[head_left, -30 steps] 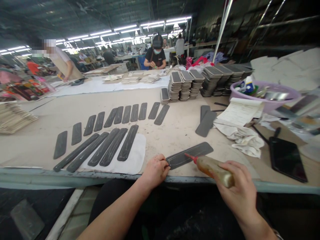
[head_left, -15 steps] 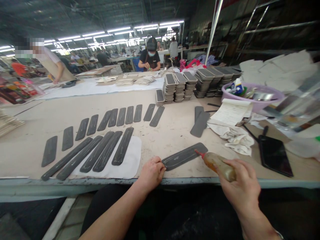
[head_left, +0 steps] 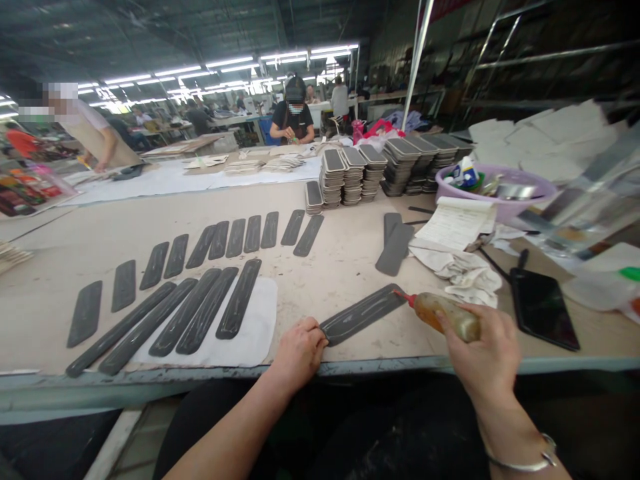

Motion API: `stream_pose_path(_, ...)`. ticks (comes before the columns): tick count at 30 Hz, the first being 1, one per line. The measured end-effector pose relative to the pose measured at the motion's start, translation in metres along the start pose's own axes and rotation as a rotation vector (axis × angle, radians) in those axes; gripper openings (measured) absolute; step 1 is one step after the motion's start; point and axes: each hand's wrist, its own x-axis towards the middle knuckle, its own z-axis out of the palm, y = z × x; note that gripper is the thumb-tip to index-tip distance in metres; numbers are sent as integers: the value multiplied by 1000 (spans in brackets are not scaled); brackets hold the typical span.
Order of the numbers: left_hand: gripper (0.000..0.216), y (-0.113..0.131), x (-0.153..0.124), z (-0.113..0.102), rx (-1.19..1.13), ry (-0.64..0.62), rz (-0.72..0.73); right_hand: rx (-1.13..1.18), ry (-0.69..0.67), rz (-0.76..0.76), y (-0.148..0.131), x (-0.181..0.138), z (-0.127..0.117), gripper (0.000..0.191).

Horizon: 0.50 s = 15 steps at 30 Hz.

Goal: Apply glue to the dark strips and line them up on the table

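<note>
In the head view a long dark grey rounded strip [head_left: 364, 315] lies slantwise at the table's front edge, with a glossy line of glue along it. My left hand [head_left: 300, 350] is closed on its near left end, fingertips pinching the tip. My right hand [head_left: 483, 353] is wrapped round a squeeze glue bottle [head_left: 443, 313] filled with amber liquid. The bottle's red nozzle [head_left: 404, 296] is tilted down at the far right end of the strip. Left of my hands, several glue-streaked long strips [head_left: 239, 300] lie partly over a white sheet [head_left: 263, 313].
Behind them runs a row of shorter dark pieces [head_left: 236, 238]. Two bare dark pieces [head_left: 395, 250] overlap right of centre. Stacked pieces [head_left: 353, 177], a purple basin [head_left: 525, 208], a crumpled cloth [head_left: 470, 273] and a black tablet [head_left: 545, 310] stand around. A person [head_left: 293, 117] works across the table.
The nozzle has moved along the strip to its far right end, and the glue line has grown around that end. My left hand still pinches the strip. The whole view has shifted slightly.
</note>
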Motion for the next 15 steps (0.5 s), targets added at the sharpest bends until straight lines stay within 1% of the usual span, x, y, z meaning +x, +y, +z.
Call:
stream_pose_path(4, 22, 1, 0, -1, 6, -5, 3, -32, 4, 23, 3, -1, 5, 35)
stream_pose_path(7, 24, 3, 0, -2, 16, -2, 0, -45, 11, 33, 5, -2, 3, 36)
stream_pose_path(10, 24, 4, -1, -3, 21, 3, 1, -63, 34, 36, 6, -4, -2, 37)
stream_pose_path(15, 25, 2, -1, -1, 29, 8, 5, -74, 44, -11, 4, -11, -15, 34)
